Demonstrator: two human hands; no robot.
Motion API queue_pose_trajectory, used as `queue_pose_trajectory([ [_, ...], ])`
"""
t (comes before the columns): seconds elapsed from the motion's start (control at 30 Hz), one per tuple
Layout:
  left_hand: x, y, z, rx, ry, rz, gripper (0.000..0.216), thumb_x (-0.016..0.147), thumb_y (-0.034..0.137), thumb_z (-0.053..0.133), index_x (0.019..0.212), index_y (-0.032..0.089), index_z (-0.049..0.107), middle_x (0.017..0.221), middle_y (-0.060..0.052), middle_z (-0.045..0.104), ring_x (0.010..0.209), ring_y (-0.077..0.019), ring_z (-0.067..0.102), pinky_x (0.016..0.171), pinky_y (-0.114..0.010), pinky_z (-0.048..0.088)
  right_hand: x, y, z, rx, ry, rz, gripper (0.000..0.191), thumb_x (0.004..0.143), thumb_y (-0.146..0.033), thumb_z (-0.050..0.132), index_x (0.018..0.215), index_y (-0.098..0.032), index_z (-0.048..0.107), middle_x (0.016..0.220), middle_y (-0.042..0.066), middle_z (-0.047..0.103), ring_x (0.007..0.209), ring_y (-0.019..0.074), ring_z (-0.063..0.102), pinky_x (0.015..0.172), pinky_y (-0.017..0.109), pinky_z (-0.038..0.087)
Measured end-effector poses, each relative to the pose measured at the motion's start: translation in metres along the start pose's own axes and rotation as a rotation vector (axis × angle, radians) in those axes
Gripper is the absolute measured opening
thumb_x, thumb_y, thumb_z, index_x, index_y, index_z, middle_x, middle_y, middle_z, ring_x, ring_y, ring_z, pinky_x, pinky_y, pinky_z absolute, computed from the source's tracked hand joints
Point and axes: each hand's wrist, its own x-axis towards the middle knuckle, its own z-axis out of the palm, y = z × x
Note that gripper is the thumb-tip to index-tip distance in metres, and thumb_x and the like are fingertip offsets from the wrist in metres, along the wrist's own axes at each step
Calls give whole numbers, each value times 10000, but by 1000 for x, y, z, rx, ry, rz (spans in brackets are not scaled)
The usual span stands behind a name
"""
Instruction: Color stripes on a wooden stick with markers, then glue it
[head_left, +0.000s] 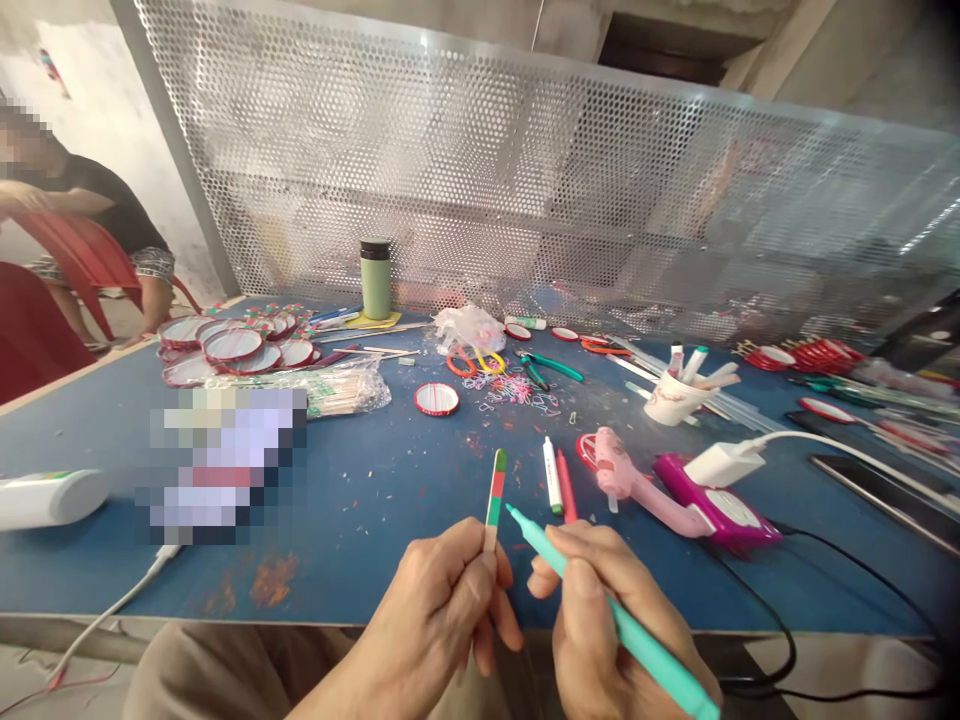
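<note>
My left hand (454, 590) pinches a wooden craft stick (496, 490) upright near the table's front edge. Bands of dark green, red and teal-green colour its upper part, while bare wood shows just above my fingers. In my right hand (615, 610) is a turquoise marker (637, 640), held like a pen. Its tip points at the stick's teal-green band, close beside it; I cannot tell whether they touch. Just beyond my right hand lie a white marker (553, 475) with a green end and a red marker (565, 485).
A pink glue gun (645, 490) leans by a magenta power strip (720, 505) at right. Behind it stands a paper cup (667, 400) of markers. Red-rimmed discs (232, 345), a packet of sticks (345, 388) and a green tumbler (376, 280) are farther back. Someone sits at far left.
</note>
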Motion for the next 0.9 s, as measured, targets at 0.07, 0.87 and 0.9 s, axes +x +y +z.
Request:
queue_pose_trajectory([
  [0.07,0,2,1,8,9,-9,392,1012,508,381,820,187,498,628,-42,677,441,-81,516,436,-164,368,0,2,1,27,-15,32,228,933,-58,548,1024,-169,725,768,-4,670,616,103,642,583,252,544],
  [0.87,0,2,6,156,64,-6,273,993,361,388,789,214,495,528,9,617,406,-90,433,456,-182,369,4,-2,7,-54,38,-68,221,890,-33,566,961,-163,730,731,-4,693,591,123,656,602,272,562],
  [0.9,0,2,5,157,64,-3,274,993,361,388,788,214,495,528,9,617,410,-91,437,459,-181,369,5,-2,7,-58,43,-69,221,889,-32,565,954,-164,730,726,-6,693,588,121,656,594,267,559],
])
